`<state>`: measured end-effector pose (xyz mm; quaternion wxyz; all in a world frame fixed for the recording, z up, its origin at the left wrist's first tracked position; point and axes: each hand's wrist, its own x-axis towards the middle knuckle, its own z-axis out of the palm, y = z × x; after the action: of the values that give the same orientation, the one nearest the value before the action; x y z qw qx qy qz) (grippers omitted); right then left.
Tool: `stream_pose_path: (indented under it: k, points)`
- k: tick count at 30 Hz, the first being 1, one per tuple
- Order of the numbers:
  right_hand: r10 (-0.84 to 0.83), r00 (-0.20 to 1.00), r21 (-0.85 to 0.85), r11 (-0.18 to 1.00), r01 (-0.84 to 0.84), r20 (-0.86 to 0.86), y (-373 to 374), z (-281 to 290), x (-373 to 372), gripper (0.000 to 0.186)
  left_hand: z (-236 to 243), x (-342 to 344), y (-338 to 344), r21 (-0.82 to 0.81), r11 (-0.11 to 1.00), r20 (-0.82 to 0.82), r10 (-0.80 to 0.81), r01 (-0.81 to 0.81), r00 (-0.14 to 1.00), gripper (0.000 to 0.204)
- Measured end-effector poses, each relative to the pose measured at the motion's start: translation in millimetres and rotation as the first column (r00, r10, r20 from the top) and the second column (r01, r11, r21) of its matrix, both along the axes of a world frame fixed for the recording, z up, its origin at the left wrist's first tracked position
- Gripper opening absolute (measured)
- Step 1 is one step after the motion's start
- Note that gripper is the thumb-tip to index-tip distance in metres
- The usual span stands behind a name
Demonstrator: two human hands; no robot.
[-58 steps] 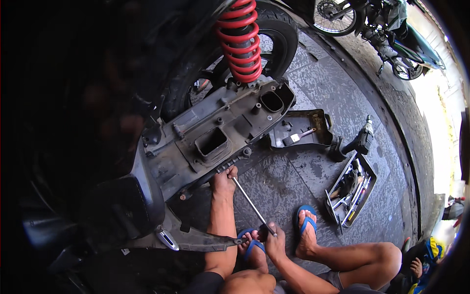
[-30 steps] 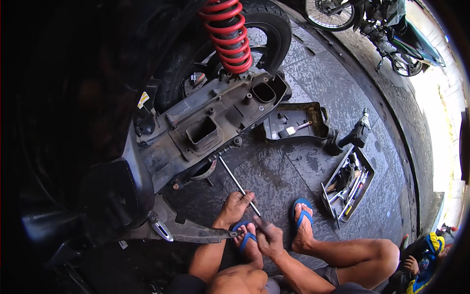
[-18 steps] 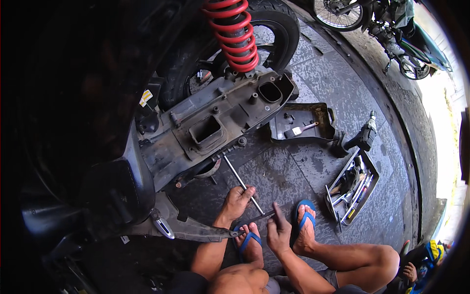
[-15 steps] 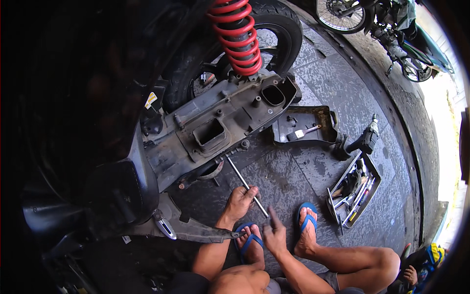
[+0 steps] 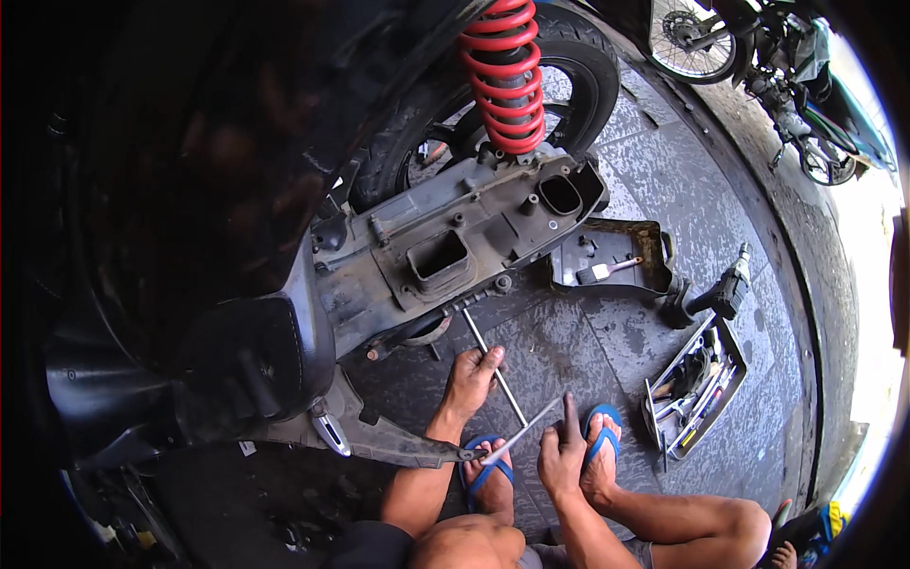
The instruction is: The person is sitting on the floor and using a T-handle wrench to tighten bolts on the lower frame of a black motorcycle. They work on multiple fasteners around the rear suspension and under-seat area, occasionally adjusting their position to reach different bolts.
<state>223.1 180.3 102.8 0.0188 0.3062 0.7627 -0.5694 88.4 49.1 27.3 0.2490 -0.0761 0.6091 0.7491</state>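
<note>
A T-handle wrench (image 5: 509, 397) reaches from the lower edge of a dusty engine casing (image 5: 493, 228) toward me. My left hand (image 5: 471, 381) is closed loosely around its shaft, thumb up. At the near end, the crossbar lies slanted between my knees. My right hand (image 5: 562, 453) is beside the crossbar's right end, index finger stretched out along it and the other fingers curled. It does not grip the bar. The wrench's tip meets the casing's lower edge, where the fastener is too small to make out.
A red coil spring shock (image 5: 507, 85) rises from the casing, beside a black wheel (image 5: 592, 81). On the right are a black cover (image 5: 607, 275) holding a paintbrush (image 5: 607, 271), a power tool (image 5: 725, 294) and a tool tray (image 5: 730, 384). A dark body panel (image 5: 389, 443) juts near my left forearm.
The wrench's crossbar has turned and now shows at full length. My right index finger has swung up and right. The view has shifted, so the scene sits farther right and lower.
</note>
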Motion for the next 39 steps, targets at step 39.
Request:
stream_pose_path:
  k: [39]
  points:
    - [0.88, 0.464, -0.276, 0.472, -0.837, 0.096, 31, -42, -161, 0.03, -77, -112, -1, 0.692, 0.314, 0.505, 0.431, -0.649, 0.748, 0.026]
